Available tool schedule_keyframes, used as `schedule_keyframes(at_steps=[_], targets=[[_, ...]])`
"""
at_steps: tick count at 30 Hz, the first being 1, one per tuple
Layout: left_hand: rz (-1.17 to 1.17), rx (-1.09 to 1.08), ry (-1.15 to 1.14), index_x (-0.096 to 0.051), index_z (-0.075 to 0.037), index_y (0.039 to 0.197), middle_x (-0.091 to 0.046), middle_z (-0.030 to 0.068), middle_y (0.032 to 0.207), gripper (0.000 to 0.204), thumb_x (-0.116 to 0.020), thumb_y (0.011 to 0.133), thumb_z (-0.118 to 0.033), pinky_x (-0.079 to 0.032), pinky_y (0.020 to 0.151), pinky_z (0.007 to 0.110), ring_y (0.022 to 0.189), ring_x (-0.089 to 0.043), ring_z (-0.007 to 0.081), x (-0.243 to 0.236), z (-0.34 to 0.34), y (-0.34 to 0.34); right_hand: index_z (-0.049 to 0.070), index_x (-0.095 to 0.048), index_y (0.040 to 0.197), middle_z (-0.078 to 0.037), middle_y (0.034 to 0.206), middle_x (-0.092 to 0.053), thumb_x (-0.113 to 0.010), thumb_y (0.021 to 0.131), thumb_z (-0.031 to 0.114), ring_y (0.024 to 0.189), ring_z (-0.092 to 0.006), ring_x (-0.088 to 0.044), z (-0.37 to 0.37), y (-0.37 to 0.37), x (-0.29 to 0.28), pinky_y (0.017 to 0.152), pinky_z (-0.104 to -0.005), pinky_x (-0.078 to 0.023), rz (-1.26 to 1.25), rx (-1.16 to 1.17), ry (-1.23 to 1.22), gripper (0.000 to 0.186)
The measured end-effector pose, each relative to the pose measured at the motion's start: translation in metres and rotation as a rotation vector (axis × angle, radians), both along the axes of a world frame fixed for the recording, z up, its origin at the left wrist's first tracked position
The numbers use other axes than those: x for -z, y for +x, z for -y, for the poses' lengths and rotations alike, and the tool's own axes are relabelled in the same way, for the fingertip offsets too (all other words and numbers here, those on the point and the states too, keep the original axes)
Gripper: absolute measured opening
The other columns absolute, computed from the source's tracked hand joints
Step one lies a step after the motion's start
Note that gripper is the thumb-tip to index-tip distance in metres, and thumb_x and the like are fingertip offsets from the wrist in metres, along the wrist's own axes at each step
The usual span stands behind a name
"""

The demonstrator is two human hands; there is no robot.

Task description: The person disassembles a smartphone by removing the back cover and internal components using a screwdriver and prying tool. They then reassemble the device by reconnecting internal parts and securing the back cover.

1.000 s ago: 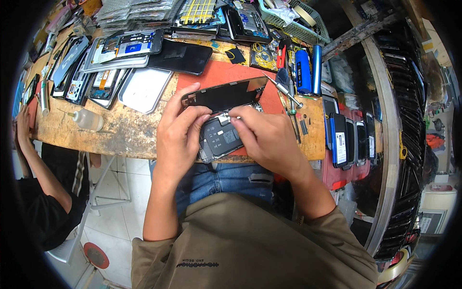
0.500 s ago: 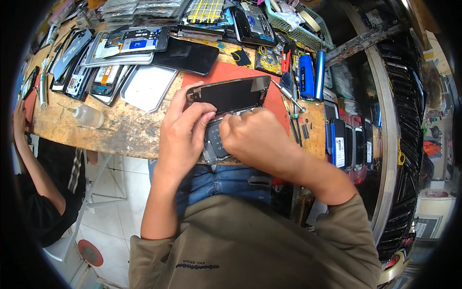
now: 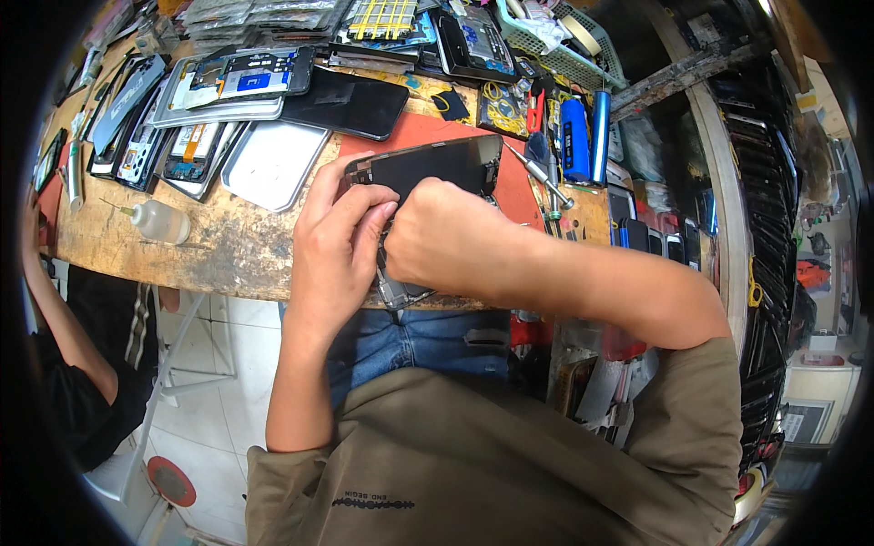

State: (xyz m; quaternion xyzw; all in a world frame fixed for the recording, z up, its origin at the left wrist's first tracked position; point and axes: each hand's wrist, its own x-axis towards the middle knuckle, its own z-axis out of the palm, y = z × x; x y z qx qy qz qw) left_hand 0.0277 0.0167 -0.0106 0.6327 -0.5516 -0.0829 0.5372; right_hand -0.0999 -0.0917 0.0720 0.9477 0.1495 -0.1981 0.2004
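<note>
An opened phone rests at the front edge of the workbench, its dark screen [image 3: 460,164] tilted up at the far side. The phone's body [image 3: 394,293] lies nearer to me, with its inside exposed. My left hand [image 3: 330,241] is closed on the phone's left side, fingers behind the screen's edge and thumb and forefinger pinched together by the joint between screen and body. My right hand [image 3: 446,232] is a fist over the middle of the phone, covering most of the body. Its fingertips are hidden, so what they hold cannot be made out.
A red mat [image 3: 369,136] lies under the phone. A screwdriver [image 3: 539,176] and a blue cylinder [image 3: 601,136] lie to the right. Phone parts [image 3: 238,82], a white tray-like cover [image 3: 273,164] and a dropper bottle [image 3: 161,222] are leftward. Another person's arm [image 3: 73,318] is at far left.
My right fist has moved left and slightly up over the phone, covering more of it, and its forearm has swung up and outward. My left hand keeps its grip.
</note>
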Motion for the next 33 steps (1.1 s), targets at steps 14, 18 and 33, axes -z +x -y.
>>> schedule_keyframes(at_steps=[14, 18, 33], targets=[[-0.073, 0.019, -0.004, -0.076, -0.001, 0.106, -0.066, 0.0182, 0.124, 0.011, -0.077, 0.094, 0.0, -0.056, 0.089, 0.045, 0.102, -0.07, 0.0358, 0.008, -0.004, -0.001, 0.007, -0.073, 0.084, -0.013, 0.063, -0.065, -0.075, 0.088, 0.014, 0.056, -0.0304, -0.068, 0.074, -0.123, -0.061, 0.056, -0.0421, -0.051, 0.768, 0.99, 0.21, 0.008], [-0.021, 0.013, 0.032, -0.076, 0.0, 0.104, -0.065, 0.0196, 0.125, 0.009, -0.077, 0.096, -0.003, -0.055, 0.087, 0.043, 0.099, -0.067, 0.035, 0.007, -0.007, -0.003, 0.007, -0.067, 0.126, -0.023, 0.079, -0.074, -0.065, 0.097, 0.009, 0.075, -0.0462, -0.073, 0.078, -0.15, -0.039, 0.073, -0.059, -0.057, 0.714, 1.052, -0.106, 0.029], [0.086, 0.024, 0.062, -0.072, 0.0, 0.101, -0.061, 0.0195, 0.128, 0.006, -0.075, 0.098, -0.004, -0.055, 0.089, 0.045, 0.1, -0.067, 0.035, 0.003, -0.008, -0.006, 0.0, -0.065, 0.113, -0.009, 0.093, -0.073, -0.074, 0.097, 0.0, 0.083, -0.0157, -0.074, 0.037, -0.092, 0.003, 0.069, -0.0295, -0.058, 1.086, 0.905, 1.086, 0.018]])
